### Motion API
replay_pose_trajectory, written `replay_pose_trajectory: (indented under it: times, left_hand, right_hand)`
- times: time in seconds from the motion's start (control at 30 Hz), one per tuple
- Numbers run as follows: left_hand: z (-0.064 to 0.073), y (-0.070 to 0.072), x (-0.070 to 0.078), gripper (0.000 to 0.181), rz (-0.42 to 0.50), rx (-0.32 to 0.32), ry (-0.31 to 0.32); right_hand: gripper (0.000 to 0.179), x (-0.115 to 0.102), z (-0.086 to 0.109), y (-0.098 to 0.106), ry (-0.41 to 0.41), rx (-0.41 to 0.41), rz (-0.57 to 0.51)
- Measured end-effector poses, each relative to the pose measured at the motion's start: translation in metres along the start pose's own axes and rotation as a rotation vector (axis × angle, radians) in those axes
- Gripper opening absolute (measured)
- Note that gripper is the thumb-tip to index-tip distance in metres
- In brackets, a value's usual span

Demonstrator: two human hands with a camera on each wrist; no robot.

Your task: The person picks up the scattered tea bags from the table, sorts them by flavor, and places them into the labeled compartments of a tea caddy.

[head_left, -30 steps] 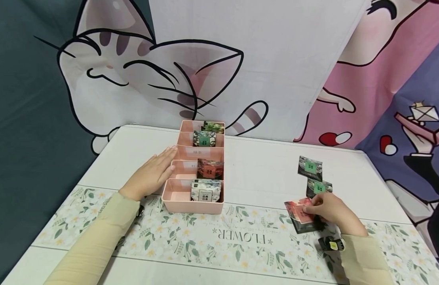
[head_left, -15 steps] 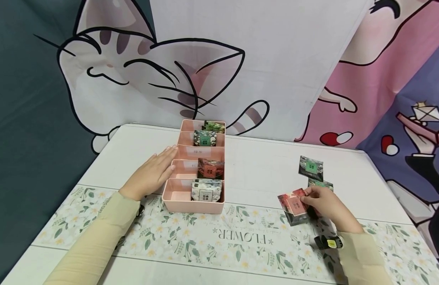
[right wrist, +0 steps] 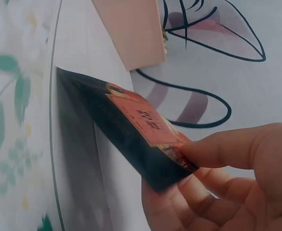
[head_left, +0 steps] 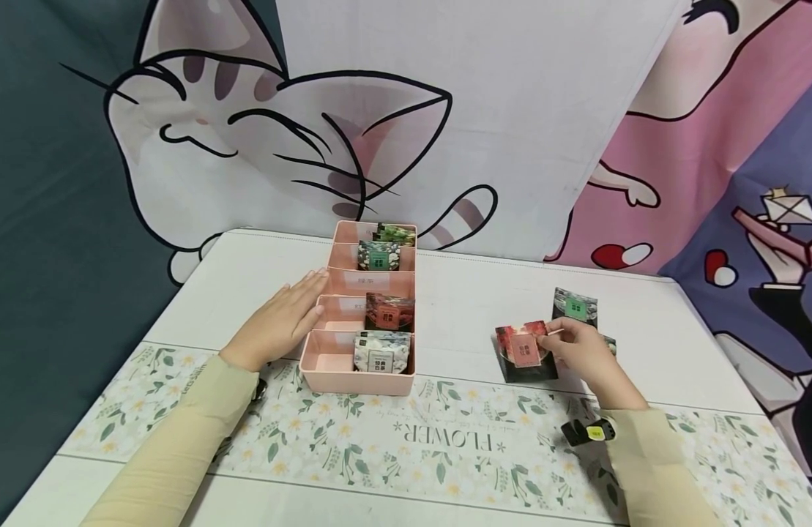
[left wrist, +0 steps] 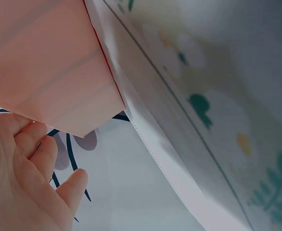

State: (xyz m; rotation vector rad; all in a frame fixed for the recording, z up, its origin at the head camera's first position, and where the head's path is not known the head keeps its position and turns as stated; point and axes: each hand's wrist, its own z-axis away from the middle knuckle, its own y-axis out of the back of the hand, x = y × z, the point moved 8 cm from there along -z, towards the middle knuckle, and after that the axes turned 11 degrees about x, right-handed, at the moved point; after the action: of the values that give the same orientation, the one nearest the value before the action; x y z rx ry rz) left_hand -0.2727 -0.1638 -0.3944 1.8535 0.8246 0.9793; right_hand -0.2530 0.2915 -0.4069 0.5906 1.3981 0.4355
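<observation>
Right hand (head_left: 585,359): thumb and fingers pinch the red-and-black tea packet (head_left: 526,353) along its right edge. The packet is over the table (head_left: 458,307), tilted in the right wrist view with a shadow beneath, right of the pink tray (head_left: 359,383) and well apart from it.

Left hand (head_left: 277,322): fingers extended, laid along the tray's left wall; fingertips appear to touch it, though the left wrist view is dim at the contact.

Tray, near to far: white packets (head_left: 381,353) in the nearest compartment; a red packet (head_left: 389,315) in the next; a label in the middle one; a green-labelled packet (head_left: 378,256) in the fourth; green packaging (head_left: 397,234) in the farthest.

Beyond the right hand, on the table: a dark green-labelled packet (head_left: 575,306); a second dark packet (head_left: 611,344), mostly hidden by the hand.
</observation>
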Motion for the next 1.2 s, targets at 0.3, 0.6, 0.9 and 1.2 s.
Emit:
replay_pose_trajectory:
  times: [0.3,0.6,0.9,1.2]
  left_hand:
    - [0.0,0.0,0.001,0.061,-0.002,-0.007,0.0]
    - [-0.001,0.0,0.001,0.06,0.002,-0.005,-0.001]
    - [0.0,-0.002,-0.001,0.061,-0.002,-0.014,0.005]
    - [0.0,-0.002,-0.001,0.061,0.003,-0.004,0.001]
  right_hand:
    - [0.033,-0.016,-0.007,-0.01,-0.014,0.023,-0.105]
    - [0.03,-0.031,-0.013,-0.023,0.01,0.043,-0.213]
    - [0.023,-0.051,-0.012,-0.029,0.045,0.053,-0.352]
    - [0.022,-0.08,-0.009,-0.033,0.113,0.1,-0.456]
